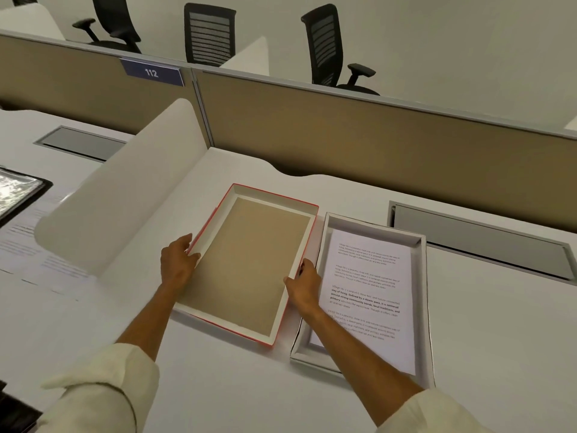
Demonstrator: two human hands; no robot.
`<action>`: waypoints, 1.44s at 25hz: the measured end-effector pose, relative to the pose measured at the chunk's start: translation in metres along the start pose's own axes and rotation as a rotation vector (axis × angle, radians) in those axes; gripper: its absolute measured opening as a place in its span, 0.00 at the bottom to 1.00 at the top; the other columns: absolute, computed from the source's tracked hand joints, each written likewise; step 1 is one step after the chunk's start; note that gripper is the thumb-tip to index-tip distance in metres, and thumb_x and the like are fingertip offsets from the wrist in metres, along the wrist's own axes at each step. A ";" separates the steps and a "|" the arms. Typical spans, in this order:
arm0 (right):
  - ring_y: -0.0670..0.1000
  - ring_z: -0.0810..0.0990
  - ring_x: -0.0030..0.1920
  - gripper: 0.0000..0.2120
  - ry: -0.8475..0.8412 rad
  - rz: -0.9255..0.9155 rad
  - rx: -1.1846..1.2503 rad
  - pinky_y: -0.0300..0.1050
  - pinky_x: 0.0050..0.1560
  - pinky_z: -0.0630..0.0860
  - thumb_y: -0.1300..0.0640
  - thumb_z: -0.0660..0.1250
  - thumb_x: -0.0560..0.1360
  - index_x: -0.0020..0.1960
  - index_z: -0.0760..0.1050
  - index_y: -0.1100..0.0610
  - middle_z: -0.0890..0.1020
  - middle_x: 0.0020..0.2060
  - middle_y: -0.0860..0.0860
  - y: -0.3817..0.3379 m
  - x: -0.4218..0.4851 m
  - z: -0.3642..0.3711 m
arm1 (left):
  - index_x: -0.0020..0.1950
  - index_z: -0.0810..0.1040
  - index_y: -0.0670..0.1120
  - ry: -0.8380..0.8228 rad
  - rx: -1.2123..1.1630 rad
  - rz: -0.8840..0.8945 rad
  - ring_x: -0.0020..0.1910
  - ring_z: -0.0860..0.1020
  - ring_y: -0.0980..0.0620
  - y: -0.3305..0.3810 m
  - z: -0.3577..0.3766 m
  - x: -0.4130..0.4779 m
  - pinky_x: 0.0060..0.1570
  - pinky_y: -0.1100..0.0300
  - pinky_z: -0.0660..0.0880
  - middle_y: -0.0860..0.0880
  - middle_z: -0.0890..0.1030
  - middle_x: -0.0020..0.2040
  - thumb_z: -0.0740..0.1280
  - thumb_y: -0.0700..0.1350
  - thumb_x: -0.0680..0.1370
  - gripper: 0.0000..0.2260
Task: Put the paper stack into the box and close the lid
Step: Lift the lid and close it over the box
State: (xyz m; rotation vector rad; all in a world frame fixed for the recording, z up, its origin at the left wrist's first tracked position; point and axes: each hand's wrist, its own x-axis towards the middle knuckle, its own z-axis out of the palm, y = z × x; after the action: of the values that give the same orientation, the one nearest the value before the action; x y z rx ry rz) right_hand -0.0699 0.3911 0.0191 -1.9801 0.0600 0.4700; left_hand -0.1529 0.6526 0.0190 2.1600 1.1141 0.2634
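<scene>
Paper stack [368, 295] already lies in the white box [421, 307], just beyond the right hand [304, 285]. Both hands, left hand [178, 260] included, grip the upturned red-edged lid [249, 264], apparently slightly raised. Closing remains.

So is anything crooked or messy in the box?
Slightly: the printed paper stack sits askew in the white cardboard box, leaning against its left wall. The red-edged lid is still off, upside down.

paper text [365, 285] blurred, fingers [292, 281] partly hidden
</scene>
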 end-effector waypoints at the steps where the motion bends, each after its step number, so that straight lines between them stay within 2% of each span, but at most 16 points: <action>1: 0.54 0.82 0.50 0.20 0.005 -0.002 -0.011 0.38 0.47 0.77 0.71 0.69 0.71 0.62 0.73 0.64 0.82 0.55 0.58 0.001 0.000 0.001 | 0.70 0.74 0.41 0.011 0.014 0.005 0.62 0.79 0.37 -0.002 0.001 0.001 0.66 0.40 0.70 0.40 0.79 0.66 0.71 0.40 0.76 0.22; 5: 0.53 0.82 0.50 0.20 0.005 -0.009 -0.012 0.35 0.46 0.77 0.73 0.68 0.71 0.62 0.75 0.62 0.83 0.54 0.56 0.004 -0.002 0.002 | 0.65 0.79 0.39 0.029 0.033 0.020 0.56 0.81 0.35 -0.006 0.004 0.001 0.63 0.39 0.73 0.38 0.82 0.60 0.70 0.40 0.77 0.16; 8: 0.54 0.84 0.52 0.20 0.000 -0.030 0.028 0.36 0.49 0.79 0.73 0.69 0.71 0.62 0.76 0.62 0.83 0.54 0.56 0.006 -0.002 0.002 | 0.64 0.79 0.39 0.062 0.015 0.009 0.55 0.82 0.35 -0.003 0.003 -0.001 0.62 0.40 0.74 0.38 0.83 0.59 0.69 0.39 0.78 0.15; 12: 0.54 0.84 0.54 0.22 -0.018 -0.029 0.116 0.44 0.57 0.80 0.74 0.68 0.70 0.63 0.76 0.63 0.84 0.55 0.56 0.008 -0.003 0.001 | 0.62 0.81 0.40 0.133 -0.003 0.014 0.53 0.83 0.36 0.009 -0.011 -0.004 0.60 0.43 0.76 0.39 0.84 0.56 0.69 0.37 0.77 0.14; 18: 0.54 0.84 0.53 0.19 -0.025 -0.038 0.180 0.53 0.60 0.80 0.69 0.72 0.70 0.60 0.77 0.63 0.84 0.54 0.56 0.002 -0.005 -0.013 | 0.62 0.81 0.43 0.259 -0.004 0.078 0.52 0.83 0.37 0.043 -0.039 -0.024 0.57 0.46 0.78 0.40 0.85 0.55 0.67 0.36 0.77 0.14; 21: 0.55 0.79 0.64 0.27 -0.017 -0.112 0.172 0.45 0.68 0.73 0.62 0.74 0.72 0.69 0.72 0.62 0.79 0.64 0.55 -0.024 -0.009 -0.020 | 0.61 0.82 0.43 0.302 0.033 0.116 0.50 0.83 0.36 0.067 -0.049 -0.041 0.54 0.47 0.79 0.39 0.85 0.53 0.67 0.35 0.77 0.14; 22: 0.55 0.77 0.67 0.29 -0.029 -0.139 0.195 0.41 0.68 0.71 0.61 0.74 0.72 0.71 0.70 0.62 0.77 0.66 0.56 -0.037 -0.010 -0.021 | 0.60 0.83 0.43 0.313 0.053 0.127 0.48 0.83 0.35 0.076 -0.052 -0.047 0.51 0.48 0.79 0.39 0.85 0.52 0.66 0.34 0.77 0.13; 24: 0.53 0.76 0.67 0.30 -0.057 -0.191 0.226 0.40 0.66 0.71 0.58 0.74 0.72 0.71 0.70 0.61 0.76 0.67 0.56 -0.067 -0.010 -0.022 | 0.58 0.84 0.44 0.329 0.109 0.143 0.44 0.82 0.34 0.093 -0.055 -0.060 0.45 0.51 0.78 0.38 0.86 0.49 0.65 0.34 0.78 0.13; 27: 0.52 0.82 0.58 0.21 -0.134 -0.246 0.255 0.48 0.63 0.78 0.53 0.73 0.73 0.63 0.78 0.60 0.83 0.57 0.55 -0.114 -0.004 -0.023 | 0.61 0.82 0.44 0.338 0.216 0.145 0.46 0.82 0.35 0.119 -0.058 -0.078 0.44 0.50 0.78 0.38 0.85 0.50 0.64 0.35 0.78 0.14; 30: 0.56 0.85 0.49 0.15 -0.262 -0.266 0.297 0.54 0.55 0.83 0.51 0.71 0.75 0.52 0.83 0.63 0.85 0.46 0.59 -0.145 -0.003 -0.020 | 0.63 0.81 0.42 0.363 0.251 0.146 0.47 0.83 0.35 0.141 -0.055 -0.098 0.44 0.49 0.79 0.38 0.85 0.53 0.65 0.36 0.79 0.14; 33: 0.56 0.86 0.44 0.20 -0.282 -0.257 0.345 0.50 0.50 0.84 0.49 0.71 0.75 0.48 0.82 0.68 0.84 0.44 0.64 -0.164 -0.006 -0.016 | 0.58 0.83 0.40 0.381 0.260 0.171 0.42 0.83 0.37 0.157 -0.050 -0.114 0.44 0.49 0.80 0.38 0.86 0.49 0.66 0.41 0.79 0.10; 36: 0.56 0.87 0.42 0.20 -0.288 -0.229 0.333 0.45 0.43 0.85 0.47 0.72 0.74 0.46 0.82 0.67 0.86 0.42 0.61 -0.179 -0.010 -0.018 | 0.57 0.82 0.39 0.391 0.261 0.171 0.42 0.84 0.38 0.168 -0.045 -0.128 0.45 0.50 0.79 0.38 0.85 0.48 0.65 0.44 0.80 0.12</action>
State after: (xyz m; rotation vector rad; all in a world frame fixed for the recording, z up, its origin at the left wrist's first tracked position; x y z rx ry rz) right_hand -0.0297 0.4538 0.1833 -1.5561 -0.2519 0.5512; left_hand -0.1443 0.5070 0.1790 2.5114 1.2309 0.6743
